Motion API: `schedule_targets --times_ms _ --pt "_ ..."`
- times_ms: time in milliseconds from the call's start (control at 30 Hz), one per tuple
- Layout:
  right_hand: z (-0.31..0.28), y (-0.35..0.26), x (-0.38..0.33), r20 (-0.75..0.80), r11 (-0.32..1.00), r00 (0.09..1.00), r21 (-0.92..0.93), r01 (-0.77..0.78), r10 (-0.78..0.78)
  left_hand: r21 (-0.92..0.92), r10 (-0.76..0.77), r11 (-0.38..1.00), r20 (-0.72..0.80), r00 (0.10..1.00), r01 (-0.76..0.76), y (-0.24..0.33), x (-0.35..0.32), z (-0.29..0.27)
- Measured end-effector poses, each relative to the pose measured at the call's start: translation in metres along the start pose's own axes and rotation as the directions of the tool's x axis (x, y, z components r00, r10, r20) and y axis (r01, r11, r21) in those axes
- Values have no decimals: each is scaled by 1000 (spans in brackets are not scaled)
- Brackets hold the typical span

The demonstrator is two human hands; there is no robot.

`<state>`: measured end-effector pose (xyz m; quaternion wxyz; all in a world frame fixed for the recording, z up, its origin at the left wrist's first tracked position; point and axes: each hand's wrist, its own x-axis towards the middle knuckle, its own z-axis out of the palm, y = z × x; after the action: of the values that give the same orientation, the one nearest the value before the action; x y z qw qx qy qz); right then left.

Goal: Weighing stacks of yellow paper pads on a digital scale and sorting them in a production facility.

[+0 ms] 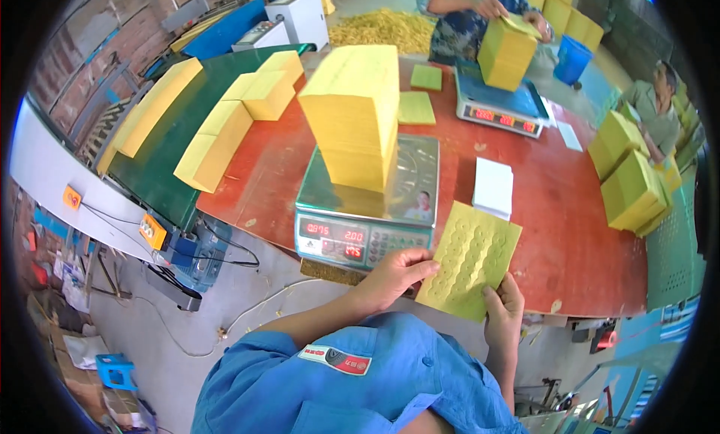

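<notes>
A thin stack of yellow embossed paper sheets point(471, 258) is held tilted in front of me, its top face marked with rows of pressed shapes. My left hand point(401, 275) pinches its left edge, thumb on top. At the lower right edge my right hand point(504, 303) grips it, thumb also on top. How many sheets there are I cannot tell. Just beyond, a tall block of yellow paper point(352, 119) stands on a digital scale point(367, 235) with a lit red display. Close past the held sheets lies a pile of white cards point(493, 188).
Yellow paper blocks point(217, 141) line a green conveyor belt point(161, 168) at left. On the red table point(555, 231), two small yellow stacks point(417, 108) lie behind the scale. Across it, a co-worker's hands point(491, 6) touch a paper block on a second scale point(499, 104). More blocks point(634, 190) stand right.
</notes>
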<state>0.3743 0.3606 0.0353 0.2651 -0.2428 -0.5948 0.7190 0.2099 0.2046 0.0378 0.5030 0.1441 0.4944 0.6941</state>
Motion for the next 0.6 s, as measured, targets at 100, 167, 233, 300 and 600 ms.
schedule_targets --times_ms 100,167,233,300,600 --pt "51 -46 23 189 946 981 -305 105 -48 343 316 898 -69 946 -275 59 -35 -30" --pt "99 -80 47 262 908 944 -314 278 -198 369 409 869 -163 898 -329 110 -51 -44" --pt "136 -109 82 329 825 882 -349 444 -336 568 553 721 -126 824 -397 171 -55 -52" --pt "176 -143 112 346 823 849 -274 498 -399 528 657 670 -94 748 -522 219 -36 -74" --pt "258 -135 227 282 904 889 -128 407 -360 696 454 671 -115 884 -254 309 37 -161"
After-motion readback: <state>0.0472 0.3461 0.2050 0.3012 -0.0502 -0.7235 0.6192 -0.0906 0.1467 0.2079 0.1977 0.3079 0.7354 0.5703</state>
